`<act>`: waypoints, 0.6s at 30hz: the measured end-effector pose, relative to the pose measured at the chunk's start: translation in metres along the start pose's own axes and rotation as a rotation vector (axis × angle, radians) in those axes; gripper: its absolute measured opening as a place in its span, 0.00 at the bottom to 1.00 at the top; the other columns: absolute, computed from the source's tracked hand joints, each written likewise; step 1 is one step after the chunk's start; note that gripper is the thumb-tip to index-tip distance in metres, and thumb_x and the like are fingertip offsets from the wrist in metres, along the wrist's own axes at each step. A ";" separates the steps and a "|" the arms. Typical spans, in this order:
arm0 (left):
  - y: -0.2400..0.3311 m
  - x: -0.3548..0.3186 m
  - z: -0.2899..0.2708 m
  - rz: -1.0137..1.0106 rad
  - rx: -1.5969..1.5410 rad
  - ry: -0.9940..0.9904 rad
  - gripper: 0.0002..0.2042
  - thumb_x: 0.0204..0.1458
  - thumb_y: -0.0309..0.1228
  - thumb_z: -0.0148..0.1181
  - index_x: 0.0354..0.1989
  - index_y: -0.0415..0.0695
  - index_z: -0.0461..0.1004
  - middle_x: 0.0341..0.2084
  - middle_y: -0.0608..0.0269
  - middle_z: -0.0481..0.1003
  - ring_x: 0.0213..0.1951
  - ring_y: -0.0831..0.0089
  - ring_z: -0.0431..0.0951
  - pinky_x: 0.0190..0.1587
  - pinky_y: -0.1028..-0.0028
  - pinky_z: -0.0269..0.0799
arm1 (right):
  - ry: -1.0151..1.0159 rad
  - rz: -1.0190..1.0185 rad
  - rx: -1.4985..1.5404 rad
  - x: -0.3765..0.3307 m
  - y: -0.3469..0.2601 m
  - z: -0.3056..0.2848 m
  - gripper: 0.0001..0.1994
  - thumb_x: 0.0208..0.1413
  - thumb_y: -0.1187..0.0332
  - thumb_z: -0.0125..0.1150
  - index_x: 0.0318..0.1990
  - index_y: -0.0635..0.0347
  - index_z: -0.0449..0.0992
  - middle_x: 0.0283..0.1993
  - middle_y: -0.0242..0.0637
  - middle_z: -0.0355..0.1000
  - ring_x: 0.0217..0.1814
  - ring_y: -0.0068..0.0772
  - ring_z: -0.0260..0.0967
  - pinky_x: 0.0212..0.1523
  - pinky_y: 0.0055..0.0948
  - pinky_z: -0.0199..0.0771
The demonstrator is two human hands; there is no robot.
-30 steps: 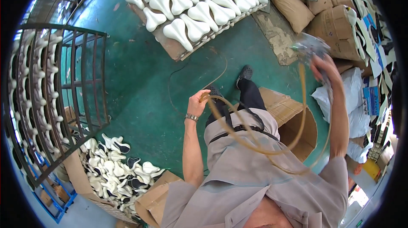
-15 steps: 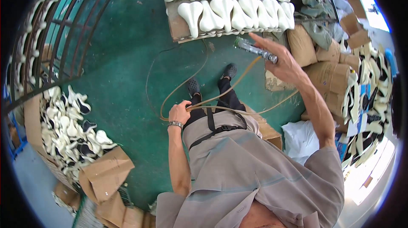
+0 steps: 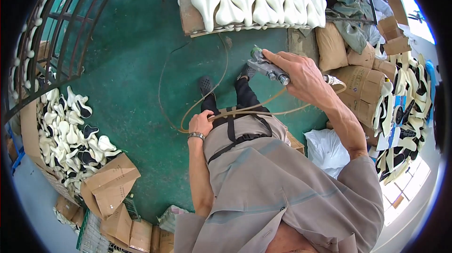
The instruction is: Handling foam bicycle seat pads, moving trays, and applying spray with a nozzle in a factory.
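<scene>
In my right hand (image 3: 303, 77) is a metal spray gun (image 3: 269, 68) with a green end, its tip toward the far rack. My fingers wrap its body. A yellowish hose (image 3: 278, 112) bends round from a fitting behind that hand. My left hand (image 3: 200, 124), wearing a watch, closes on the hose lengths near my waist. From there a hose loop hangs toward the floor. Beyond the gun, cream-white bicycle saddle pads (image 3: 242, 5) lie in rows on a brown board (image 3: 189, 23); neither hand touches them.
At left, a dark metal rack (image 3: 70, 20) stands over a heap of white and black saddle pads (image 3: 68, 135). Cardboard boxes (image 3: 110, 182) sit near it. Brown sacks (image 3: 332, 45), a white plastic bag (image 3: 327, 151) and stacked saddle parts (image 3: 405, 111) line the right side.
The spray gun has turned in my right hand, showing more of its body and the fitting behind. That hand has moved slightly left and nearer. My left hand keeps the hose.
</scene>
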State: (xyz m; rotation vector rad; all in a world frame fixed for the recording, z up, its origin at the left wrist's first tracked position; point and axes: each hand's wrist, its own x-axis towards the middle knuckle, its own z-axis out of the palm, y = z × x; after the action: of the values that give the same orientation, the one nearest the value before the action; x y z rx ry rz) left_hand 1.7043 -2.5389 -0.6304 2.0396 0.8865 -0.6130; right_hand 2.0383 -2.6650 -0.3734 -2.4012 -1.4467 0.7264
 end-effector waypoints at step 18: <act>0.000 0.016 -0.012 0.073 0.032 -0.006 0.11 0.54 0.38 0.67 0.46 0.55 0.84 0.35 0.50 0.84 0.41 0.47 0.83 0.43 0.53 0.79 | -0.090 0.060 -0.026 -0.003 -0.017 -0.014 0.38 0.44 0.84 0.63 0.69 0.55 0.71 0.47 0.47 0.77 0.46 0.56 0.75 0.47 0.46 0.74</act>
State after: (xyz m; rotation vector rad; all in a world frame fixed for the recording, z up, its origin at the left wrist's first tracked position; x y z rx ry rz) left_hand 1.7156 -2.5233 -0.6351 2.0877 0.7997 -0.5962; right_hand 2.0319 -2.6589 -0.3530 -2.4700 -1.4312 0.8447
